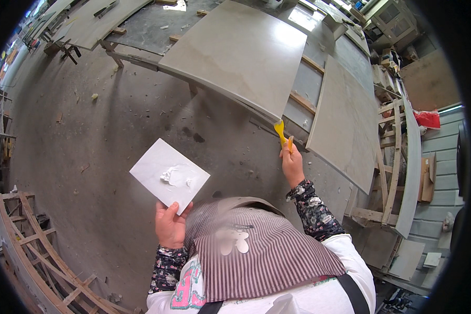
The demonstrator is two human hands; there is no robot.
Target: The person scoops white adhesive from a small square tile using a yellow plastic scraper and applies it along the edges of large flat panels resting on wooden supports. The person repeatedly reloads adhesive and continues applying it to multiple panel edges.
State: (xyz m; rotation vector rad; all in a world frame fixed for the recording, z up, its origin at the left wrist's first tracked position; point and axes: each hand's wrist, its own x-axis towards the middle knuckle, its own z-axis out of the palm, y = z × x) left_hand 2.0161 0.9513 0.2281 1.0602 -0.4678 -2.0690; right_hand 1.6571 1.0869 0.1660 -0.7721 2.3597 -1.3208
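Observation:
My left hand grips a white rectangular board by its near corner. Dollops of white paste lie on the board's top. My right hand is closed around a yellow-handled putty knife. Its blade end is at the near corner of a large beige slab; whether it touches the edge I cannot tell. The slab rests flat on a work table in front of me.
A second beige slab lies to the right, with wooden strips between the two. Curved wooden frames stand at lower left. At right are another wooden frame and a red bag. Debris dots the concrete floor.

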